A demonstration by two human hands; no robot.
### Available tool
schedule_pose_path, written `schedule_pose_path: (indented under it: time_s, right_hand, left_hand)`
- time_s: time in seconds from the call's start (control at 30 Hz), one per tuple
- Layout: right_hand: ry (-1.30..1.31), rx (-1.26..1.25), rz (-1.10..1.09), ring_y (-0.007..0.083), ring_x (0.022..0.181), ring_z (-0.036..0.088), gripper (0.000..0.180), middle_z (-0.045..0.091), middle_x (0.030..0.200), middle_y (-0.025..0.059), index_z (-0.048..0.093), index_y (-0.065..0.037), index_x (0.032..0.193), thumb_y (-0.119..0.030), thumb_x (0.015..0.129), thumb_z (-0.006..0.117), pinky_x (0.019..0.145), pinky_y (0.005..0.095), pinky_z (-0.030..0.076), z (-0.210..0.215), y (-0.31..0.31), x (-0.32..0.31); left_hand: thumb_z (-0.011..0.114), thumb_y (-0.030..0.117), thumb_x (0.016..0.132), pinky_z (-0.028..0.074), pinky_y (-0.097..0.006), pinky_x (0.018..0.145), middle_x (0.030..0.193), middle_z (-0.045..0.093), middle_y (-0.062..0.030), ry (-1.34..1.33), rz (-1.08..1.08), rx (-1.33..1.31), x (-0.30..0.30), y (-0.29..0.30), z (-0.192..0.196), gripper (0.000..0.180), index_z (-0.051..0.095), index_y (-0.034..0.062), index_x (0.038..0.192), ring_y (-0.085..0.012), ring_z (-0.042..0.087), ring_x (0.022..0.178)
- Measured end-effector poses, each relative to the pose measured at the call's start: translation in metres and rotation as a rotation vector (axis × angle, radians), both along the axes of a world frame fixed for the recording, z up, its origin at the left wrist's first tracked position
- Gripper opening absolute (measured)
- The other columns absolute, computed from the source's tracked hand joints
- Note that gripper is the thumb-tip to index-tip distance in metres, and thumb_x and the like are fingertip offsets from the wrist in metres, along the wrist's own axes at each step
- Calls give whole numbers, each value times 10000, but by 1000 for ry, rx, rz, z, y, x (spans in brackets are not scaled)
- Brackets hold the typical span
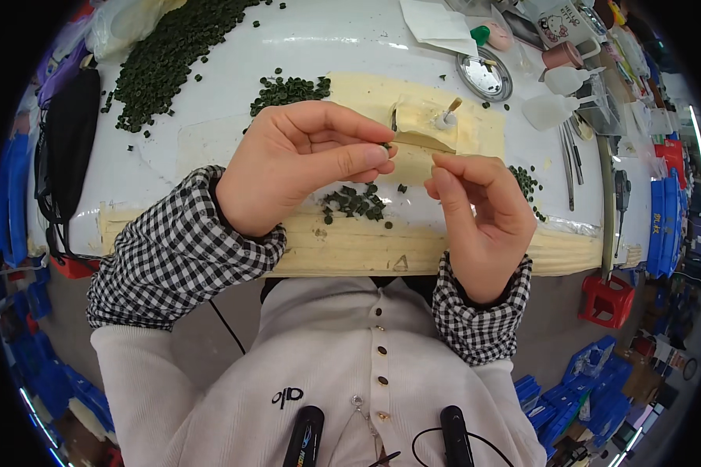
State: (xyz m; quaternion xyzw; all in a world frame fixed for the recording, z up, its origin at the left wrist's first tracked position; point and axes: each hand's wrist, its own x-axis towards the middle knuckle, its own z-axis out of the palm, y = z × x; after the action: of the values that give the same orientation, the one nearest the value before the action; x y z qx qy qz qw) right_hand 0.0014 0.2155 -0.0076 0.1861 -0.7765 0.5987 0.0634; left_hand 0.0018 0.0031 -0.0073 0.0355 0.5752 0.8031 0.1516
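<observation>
My left hand (pixel 284 163) is closed in a pinch, thumb against fingers, with a small dark green piece (pixel 385 145) between the tips. To its right, my right hand (pixel 487 214) is also pinched shut; whatever its fingertips hold is too small to make out. Between and just beyond the hands stands a cream-coloured block (pixel 424 128) with a short brown stick (pixel 453 107) rising from a white lump on top. Below the left hand lies a small cluster of similar green pieces (pixel 356 204). Another pile of them (pixel 290 92) sits beyond the left hand.
A large heap of green pieces (pixel 160 70) spreads over the far left. At right are more pieces (pixel 524 183), tweezers (pixel 567 167), a round metal dish (pixel 484 75) and white squeeze bottles (pixel 549 111). A black cloth bag (pixel 70 148) lies at left. The table's wooden edge (pixel 327 253) runs near me.
</observation>
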Motion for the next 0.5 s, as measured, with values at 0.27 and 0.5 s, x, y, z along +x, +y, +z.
schedule_pose_path:
  time_s: [0.27,0.5]
  right_hand:
    - [304,475,243,243,717,536,149,562,757,56,644,-56,797,-57,691,748,636,342,446,-10,11,10]
    - [404,528,240,233,721,523,162,541,772,53,629,-55,807,-57,689,740,637,334,439,-13,6,12]
  left_hand:
    - [631,5,895,567,-263,795,993,696,-131,-17,23,-26,0,1,2,162,641,-14,1056,-183,689,919]
    - [630,3,896,567,-258,791,986,697,-133,-17,12,-41,0,0,2,171,634,-11,1067,-175,690,908]
